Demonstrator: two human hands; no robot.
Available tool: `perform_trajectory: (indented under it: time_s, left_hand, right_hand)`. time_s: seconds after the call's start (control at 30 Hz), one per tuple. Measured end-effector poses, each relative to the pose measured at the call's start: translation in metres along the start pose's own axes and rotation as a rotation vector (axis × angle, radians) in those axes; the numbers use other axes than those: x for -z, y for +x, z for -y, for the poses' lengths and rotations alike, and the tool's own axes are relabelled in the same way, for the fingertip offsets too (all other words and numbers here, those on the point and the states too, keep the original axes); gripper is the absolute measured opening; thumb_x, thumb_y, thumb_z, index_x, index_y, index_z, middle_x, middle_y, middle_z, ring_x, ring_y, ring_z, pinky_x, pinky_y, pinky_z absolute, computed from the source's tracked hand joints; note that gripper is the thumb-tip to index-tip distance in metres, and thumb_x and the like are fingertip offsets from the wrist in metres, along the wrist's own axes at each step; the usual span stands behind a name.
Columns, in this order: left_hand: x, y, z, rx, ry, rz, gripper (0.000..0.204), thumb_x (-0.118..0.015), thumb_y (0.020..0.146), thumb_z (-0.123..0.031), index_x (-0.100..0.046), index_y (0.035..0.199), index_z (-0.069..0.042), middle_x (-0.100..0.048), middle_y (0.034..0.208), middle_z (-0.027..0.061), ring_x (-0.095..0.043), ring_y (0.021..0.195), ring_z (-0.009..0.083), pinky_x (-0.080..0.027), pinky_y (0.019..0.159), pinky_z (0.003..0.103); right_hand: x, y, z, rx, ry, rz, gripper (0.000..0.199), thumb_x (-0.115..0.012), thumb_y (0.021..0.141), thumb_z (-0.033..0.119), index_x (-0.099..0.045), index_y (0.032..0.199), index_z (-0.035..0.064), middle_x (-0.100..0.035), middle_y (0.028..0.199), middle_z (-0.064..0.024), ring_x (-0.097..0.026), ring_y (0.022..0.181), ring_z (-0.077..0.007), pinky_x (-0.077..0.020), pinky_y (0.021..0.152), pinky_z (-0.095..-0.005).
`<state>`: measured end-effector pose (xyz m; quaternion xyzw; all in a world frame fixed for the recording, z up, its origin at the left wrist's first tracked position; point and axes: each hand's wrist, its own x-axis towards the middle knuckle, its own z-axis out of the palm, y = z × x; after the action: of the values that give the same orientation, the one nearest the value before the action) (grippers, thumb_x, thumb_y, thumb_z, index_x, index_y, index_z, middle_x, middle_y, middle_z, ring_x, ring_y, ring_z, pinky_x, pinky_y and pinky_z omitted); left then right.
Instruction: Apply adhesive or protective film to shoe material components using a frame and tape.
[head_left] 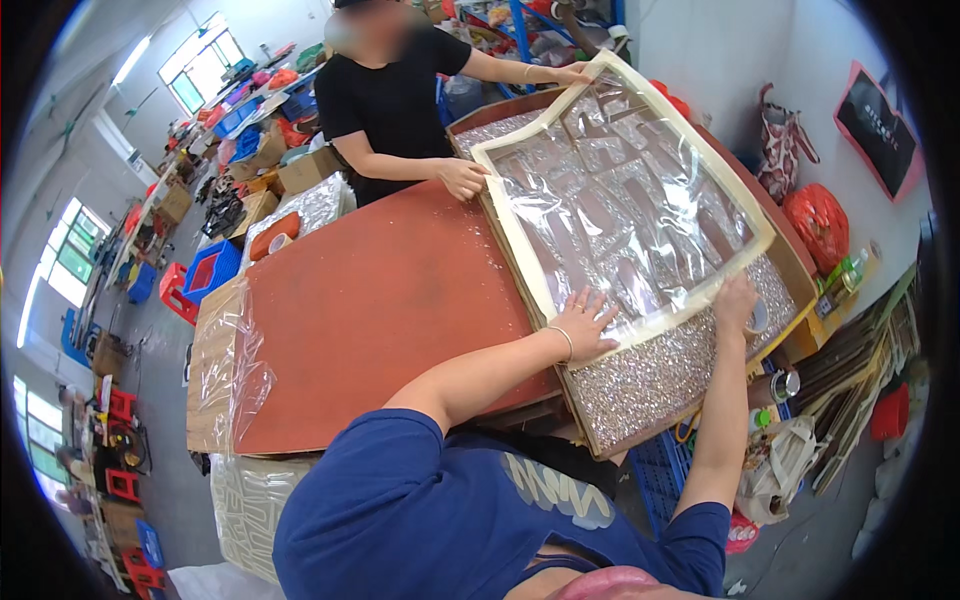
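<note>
A clear plastic sheet (625, 215) with cut-out shapes and a cream tape border (525, 262) lies at a slant over a shallow tray (640, 395) of silvery glittering bits. My left hand (585, 322) rests flat on the sheet's near left corner, its fingers spread; a bracelet circles that wrist. At the near right corner, my right hand (735, 300) is closed round the taped border, its fingertips partly hidden. Across the tray, a co-worker in a black shirt grips the sheet's far side, with one hand (463, 179) at the left corner and the other hand (572, 75) at the far corner.
A reddish-brown board (380, 300) covers the table left of the tray. A tape roll (757, 316) sits by my right hand. A metal flask (783, 384), a cloth bag (780, 470) and stacked thin boards (860, 390) are at the right. Blue crates (212, 270) stand at the left.
</note>
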<state>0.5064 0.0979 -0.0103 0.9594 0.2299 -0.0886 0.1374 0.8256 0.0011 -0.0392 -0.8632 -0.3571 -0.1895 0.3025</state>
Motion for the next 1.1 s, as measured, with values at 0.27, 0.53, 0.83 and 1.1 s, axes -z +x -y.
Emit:
perform_trajectory:
  time_s: [0.27, 0.53, 0.83, 1.1]
  left_hand:
    - [-0.010, 0.002, 0.000, 0.003, 0.055, -0.008, 0.071, -0.028, 0.094, -0.056, -0.019, 0.148, -0.012, -0.009, 0.153, 0.0220, -0.003, 0.143, 0.0380, -0.005, 0.114, 0.050]
    - [-0.011, -0.001, 0.004, -0.040, 0.016, -0.001, 0.072, -0.028, 0.094, -0.057, -0.021, 0.148, -0.011, -0.009, 0.154, 0.0190, -0.005, 0.143, 0.0341, -0.005, 0.114, 0.051]
    - [-0.003, 0.007, 0.007, -0.121, -0.018, -0.020, 0.068, -0.032, 0.094, -0.055, -0.025, 0.146, -0.011, -0.015, 0.152, 0.0212, -0.010, 0.141, 0.0395, -0.007, 0.112, 0.057]
    - [-0.010, 0.003, 0.017, -0.195, -0.011, -0.050, 0.067, -0.040, 0.092, -0.053, -0.031, 0.145, -0.012, -0.018, 0.151, 0.0229, -0.009, 0.139, 0.0457, -0.007, 0.107, 0.065]
  right_hand:
    - [0.055, -0.008, 0.029, -0.283, -0.485, 0.166, 0.045, -0.055, 0.084, 0.025, -0.051, 0.123, 0.0021, -0.047, 0.130, -0.0241, -0.037, 0.125, -0.0397, -0.0229, 0.102, -0.0570]
    - [0.054, 0.000, 0.025, -0.479, -0.452, 0.509, 0.068, -0.054, 0.085, 0.044, -0.031, 0.144, 0.0178, -0.024, 0.145, -0.0286, -0.017, 0.136, -0.0480, -0.0086, 0.107, -0.0631]
    - [0.056, 0.006, 0.006, -0.117, -0.282, -0.180, 0.059, -0.072, 0.074, 0.030, -0.051, 0.125, 0.0096, -0.054, 0.120, -0.0200, -0.051, 0.116, -0.0317, -0.0407, 0.094, -0.0443]
    - [-0.005, -0.004, 0.091, 0.377, -0.031, 0.355, 0.058, -0.068, 0.071, 0.040, -0.055, 0.124, 0.0183, -0.050, 0.125, -0.0173, -0.053, 0.109, -0.0352, -0.0423, 0.094, -0.0436]
